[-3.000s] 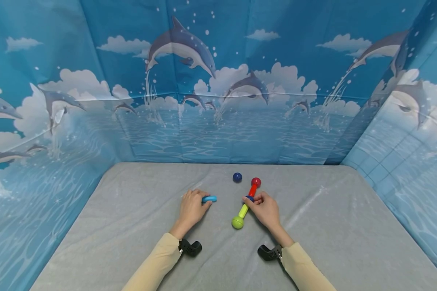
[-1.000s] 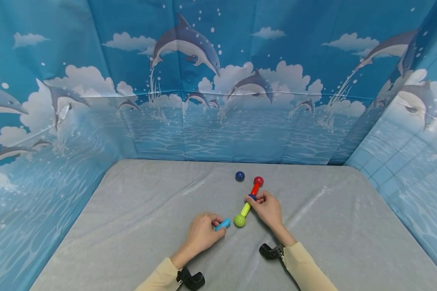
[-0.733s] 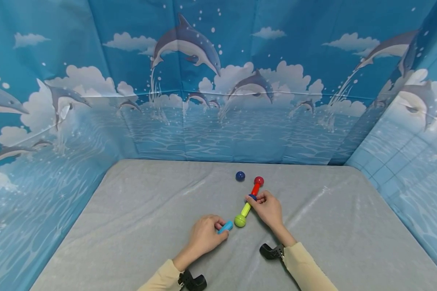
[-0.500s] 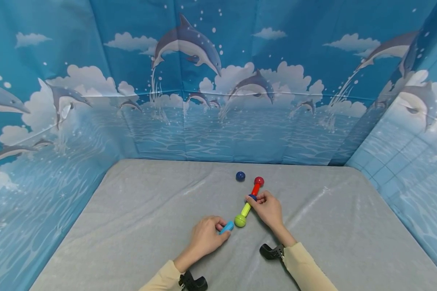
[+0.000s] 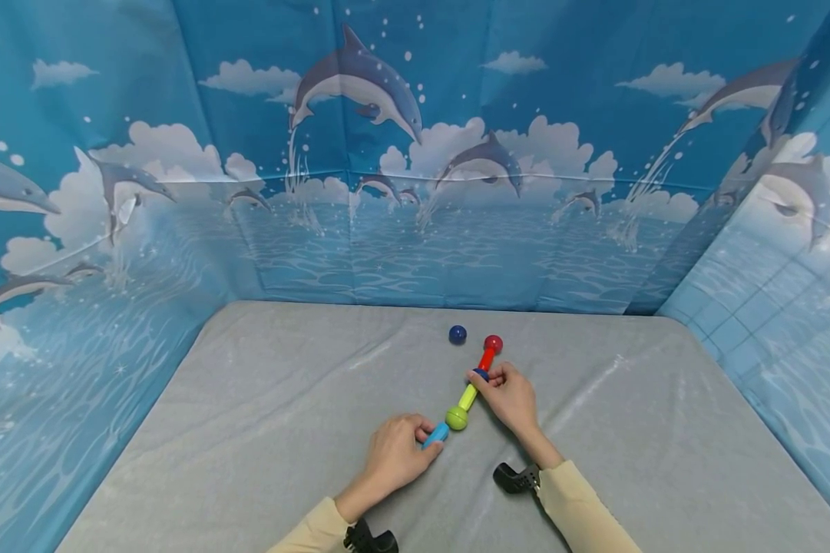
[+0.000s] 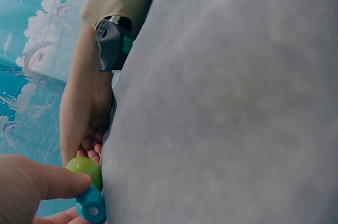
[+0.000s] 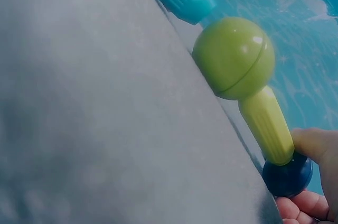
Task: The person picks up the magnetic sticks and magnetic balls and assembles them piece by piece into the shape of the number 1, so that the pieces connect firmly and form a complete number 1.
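A chain of toy rods and balls lies aslant on the table: red ball (image 5: 494,343), red rod (image 5: 487,359), dark blue ball (image 7: 288,175), yellow-green rod (image 7: 267,124), green ball (image 7: 234,58). My right hand (image 5: 510,398) pinches the dark blue ball in the middle of this chain. The light blue rod (image 5: 435,435) is held between thumb and fingers of my left hand (image 5: 399,455). One end of it points at the green ball, very near it; the right wrist view shows a narrow gap. The fingers partly cover the rod's other end.
A loose dark blue ball (image 5: 457,335) lies beyond the chain, left of the red ball. Grey cloth covers the table (image 5: 283,399). Dolphin-print curtains (image 5: 415,253) stand behind it and along both sides. Each wrist wears a black camera mount (image 5: 515,478).
My left hand has brought the light blue rod rightward and nearer to me, turning it until its end points at the green ball. The right hand keeps its grip, almost still.
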`<state>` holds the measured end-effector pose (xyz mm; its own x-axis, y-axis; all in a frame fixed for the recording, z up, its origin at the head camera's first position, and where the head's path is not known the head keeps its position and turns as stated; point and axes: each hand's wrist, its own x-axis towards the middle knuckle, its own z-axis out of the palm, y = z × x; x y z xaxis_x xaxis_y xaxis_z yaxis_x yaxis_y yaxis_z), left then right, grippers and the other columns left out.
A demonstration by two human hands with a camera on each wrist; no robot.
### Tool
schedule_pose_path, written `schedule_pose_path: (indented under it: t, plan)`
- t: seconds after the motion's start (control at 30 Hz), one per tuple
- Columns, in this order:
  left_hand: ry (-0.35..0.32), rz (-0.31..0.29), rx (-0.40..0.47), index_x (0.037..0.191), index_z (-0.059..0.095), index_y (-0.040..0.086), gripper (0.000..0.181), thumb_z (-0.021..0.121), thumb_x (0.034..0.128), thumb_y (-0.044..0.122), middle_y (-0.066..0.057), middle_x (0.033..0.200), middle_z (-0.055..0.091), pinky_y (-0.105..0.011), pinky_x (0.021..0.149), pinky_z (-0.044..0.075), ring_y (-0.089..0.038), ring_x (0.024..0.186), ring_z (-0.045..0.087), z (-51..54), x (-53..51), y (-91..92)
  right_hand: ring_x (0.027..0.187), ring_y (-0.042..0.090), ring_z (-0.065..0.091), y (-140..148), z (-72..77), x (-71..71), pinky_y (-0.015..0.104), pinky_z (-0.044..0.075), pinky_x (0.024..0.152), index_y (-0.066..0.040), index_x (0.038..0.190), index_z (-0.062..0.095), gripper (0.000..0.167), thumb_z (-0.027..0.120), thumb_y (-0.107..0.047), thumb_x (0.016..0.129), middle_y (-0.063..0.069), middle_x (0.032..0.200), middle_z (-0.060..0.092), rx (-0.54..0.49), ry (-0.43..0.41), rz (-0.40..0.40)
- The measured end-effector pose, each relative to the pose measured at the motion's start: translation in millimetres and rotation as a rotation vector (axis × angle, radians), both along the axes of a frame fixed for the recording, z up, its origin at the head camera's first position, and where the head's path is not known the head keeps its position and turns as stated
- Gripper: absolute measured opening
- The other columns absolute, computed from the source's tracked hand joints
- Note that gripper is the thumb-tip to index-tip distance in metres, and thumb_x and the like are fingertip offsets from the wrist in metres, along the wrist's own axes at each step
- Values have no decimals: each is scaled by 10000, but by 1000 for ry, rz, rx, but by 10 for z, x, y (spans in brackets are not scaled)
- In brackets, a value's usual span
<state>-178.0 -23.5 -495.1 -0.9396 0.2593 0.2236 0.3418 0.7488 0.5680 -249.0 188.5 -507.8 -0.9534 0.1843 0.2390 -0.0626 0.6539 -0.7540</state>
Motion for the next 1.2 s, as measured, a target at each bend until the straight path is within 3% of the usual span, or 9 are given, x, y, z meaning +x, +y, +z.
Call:
schedule_pose_path:
  t: [0.9, 1.2]
  plan:
    - [-2, 39, -6, 809, 701, 170, 155, 771, 755, 297, 139, 667, 582, -247, 507, 391, -16, 582, 510, 24, 20, 93, 608, 173, 483, 5, -40, -17, 298, 364, 565, -55, 800, 571, 378, 770, -376, 785, 23, 672, 557, -7, 17, -6]
    - [20, 61, 11, 795, 703, 169, 144, 751, 754, 298, 147, 645, 573, -239, 490, 378, -4, 552, 488, -13, 22, 108, 599, 171, 478, 10, -44, -26, 303, 361, 564, -46, 810, 571, 389, 765, -382, 792, 32, 673, 560, -2, 13, -4]
